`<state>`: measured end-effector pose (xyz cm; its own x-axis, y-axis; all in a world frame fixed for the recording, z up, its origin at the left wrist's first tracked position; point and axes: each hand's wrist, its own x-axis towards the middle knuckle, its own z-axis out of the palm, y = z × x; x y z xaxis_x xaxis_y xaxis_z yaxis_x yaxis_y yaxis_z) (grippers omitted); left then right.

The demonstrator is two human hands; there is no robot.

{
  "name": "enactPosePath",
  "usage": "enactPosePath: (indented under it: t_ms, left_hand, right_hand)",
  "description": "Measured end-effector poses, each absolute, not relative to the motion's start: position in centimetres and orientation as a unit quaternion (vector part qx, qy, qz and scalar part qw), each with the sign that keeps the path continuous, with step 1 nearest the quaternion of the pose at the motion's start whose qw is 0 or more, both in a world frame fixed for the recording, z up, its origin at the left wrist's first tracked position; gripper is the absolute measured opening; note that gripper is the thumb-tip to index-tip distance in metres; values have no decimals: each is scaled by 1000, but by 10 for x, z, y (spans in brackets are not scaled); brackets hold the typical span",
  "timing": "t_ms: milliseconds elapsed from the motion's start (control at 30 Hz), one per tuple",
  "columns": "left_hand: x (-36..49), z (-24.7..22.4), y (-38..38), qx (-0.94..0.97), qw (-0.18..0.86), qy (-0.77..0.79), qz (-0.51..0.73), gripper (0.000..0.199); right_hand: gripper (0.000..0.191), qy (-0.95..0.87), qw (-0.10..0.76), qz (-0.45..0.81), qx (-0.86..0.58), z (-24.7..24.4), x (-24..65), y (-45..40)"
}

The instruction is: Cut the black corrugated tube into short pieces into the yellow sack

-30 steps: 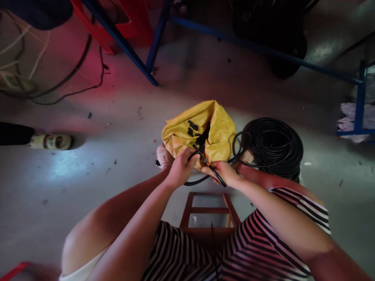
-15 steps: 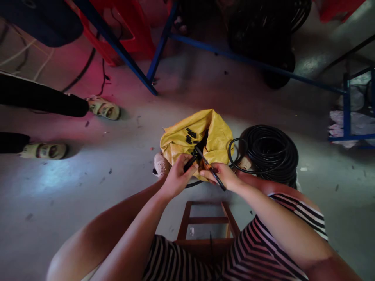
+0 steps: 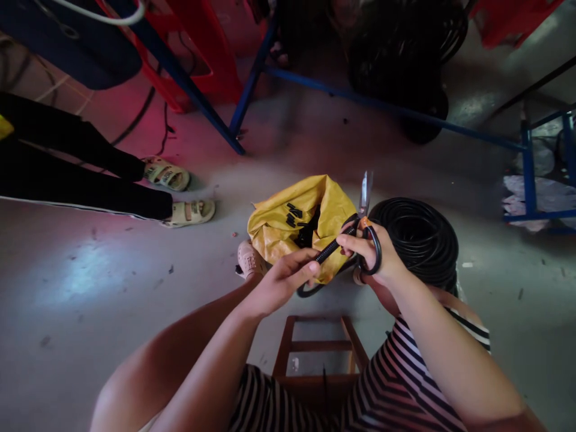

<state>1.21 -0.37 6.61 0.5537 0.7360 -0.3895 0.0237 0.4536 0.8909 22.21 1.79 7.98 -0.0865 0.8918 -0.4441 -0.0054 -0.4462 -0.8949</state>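
Observation:
My left hand [image 3: 290, 276] is closed around a black ribbed hose [image 3: 328, 251], which slants up to the right. In my right hand [image 3: 375, 249] are black-handled scissors [image 3: 364, 201], blades pointing up and away from me; its fingertips also pinch the hose. Beneath both hands lies a crumpled yellow sack [image 3: 279, 207], its mouth open. Several short black tube pieces [image 3: 292, 215] rest on the sack's folds. To the right sits a coil of black hose [image 3: 416, 234] on the floor.
A wooden stool frame [image 3: 321, 346] stands between my legs. Blue metal bars [image 3: 387, 108] cross the far side, with red plastic stools [image 3: 211, 60] behind. At left, another person's legs [image 3: 90, 174] and sandalled feet are close by. Scraps dot the floor.
My right hand has swung the scissors away from the sack's mouth, up and to the right, and now touches the hose too. The other person's nearer foot has stepped right.

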Motion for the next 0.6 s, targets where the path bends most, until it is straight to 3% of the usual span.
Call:
enactPosePath:
  t_ms: [100,367,600]
  left_hand:
    - [3,63,-5,406,763,419,279,35]
    - [-13,76,5,407,660,512,369,42]
    - [-17,74,7,458,614,540,348,43]
  right_hand:
    - [50,-399,353,622,-574,84,224,16]
    - [48,-436,270,638,-575,77,210,-17]
    - [43,-439,203,695,-533,80,206,-45]
